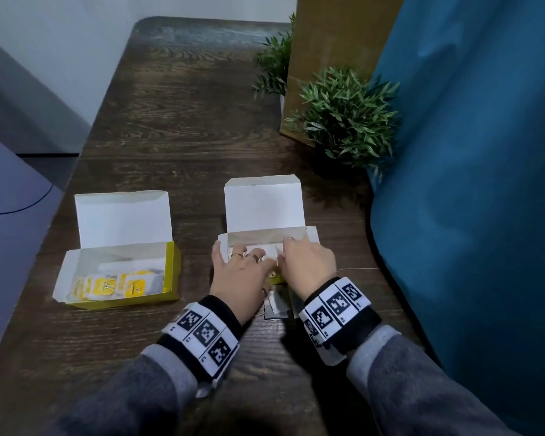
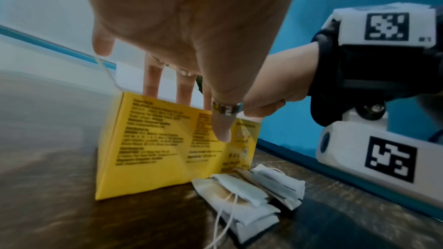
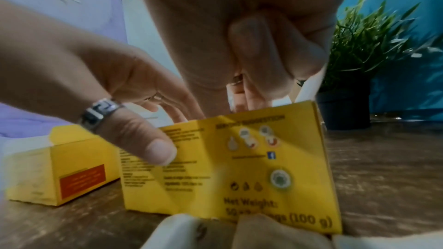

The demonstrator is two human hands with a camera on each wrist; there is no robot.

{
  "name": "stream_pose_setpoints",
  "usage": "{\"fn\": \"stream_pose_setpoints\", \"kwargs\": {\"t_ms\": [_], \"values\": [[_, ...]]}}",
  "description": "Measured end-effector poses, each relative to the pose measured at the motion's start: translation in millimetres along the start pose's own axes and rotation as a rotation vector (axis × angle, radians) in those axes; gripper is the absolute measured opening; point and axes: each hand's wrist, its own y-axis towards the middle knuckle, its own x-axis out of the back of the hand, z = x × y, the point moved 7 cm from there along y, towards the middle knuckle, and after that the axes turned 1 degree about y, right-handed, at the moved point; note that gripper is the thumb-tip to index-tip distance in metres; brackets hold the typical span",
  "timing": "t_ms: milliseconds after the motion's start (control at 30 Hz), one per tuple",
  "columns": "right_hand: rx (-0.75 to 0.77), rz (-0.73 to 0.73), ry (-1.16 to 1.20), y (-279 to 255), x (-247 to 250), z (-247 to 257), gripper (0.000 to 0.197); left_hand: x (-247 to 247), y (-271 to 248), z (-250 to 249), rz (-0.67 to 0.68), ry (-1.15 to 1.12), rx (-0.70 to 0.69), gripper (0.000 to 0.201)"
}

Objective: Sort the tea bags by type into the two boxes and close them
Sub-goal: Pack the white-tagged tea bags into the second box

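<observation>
Two yellow tea boxes stand open on the dark wooden table (image 1: 170, 121). The left box (image 1: 171, 275) holds several yellow-tagged tea bags (image 1: 117, 286). Both hands reach into the right box (image 2: 167, 149), whose white lid (image 1: 265, 209) stands up behind them. My left hand (image 1: 238, 269) has straight fingers inside the box and its ringed thumb (image 2: 221, 128) on the outer front wall. My right hand (image 1: 306, 262) dips its fingers in beside it, two of them curled; what they touch is hidden. Several white tea bags (image 2: 251, 190) lie loose before the box.
A dark-potted green plant (image 1: 343, 121) stands behind the right box, with a second plant (image 1: 274, 58) and a tall brown paper bag (image 1: 337, 42) further back. Blue fabric (image 1: 469, 184) hangs along the table's right side. The table's left edge is near the left box.
</observation>
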Motion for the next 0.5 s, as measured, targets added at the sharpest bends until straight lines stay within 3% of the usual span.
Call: {"fn": "stream_pose_setpoints", "kwargs": {"t_ms": [200, 367, 433, 500], "values": [[0.071, 0.128, 0.029, -7.8, -6.5, 2.5, 0.035, 1.0, -0.6, 9.0, -0.064, -0.059, 0.032, 0.025], [0.084, 0.198, 0.070, -15.3, -7.5, -3.3, 0.035, 0.4, -0.7, 6.6, -0.089, -0.144, 0.044, 0.051], [0.060, 0.135, 0.178, -18.2, 1.8, -8.8, 0.033, 0.4, -0.4, 0.8, -0.078, -0.087, -0.009, 0.053], [-0.015, -0.027, 0.384, -20.2, 16.7, -26.1, 0.030, -0.5, 1.1, -1.3, -0.056, -0.039, -0.036, 0.043]]}}
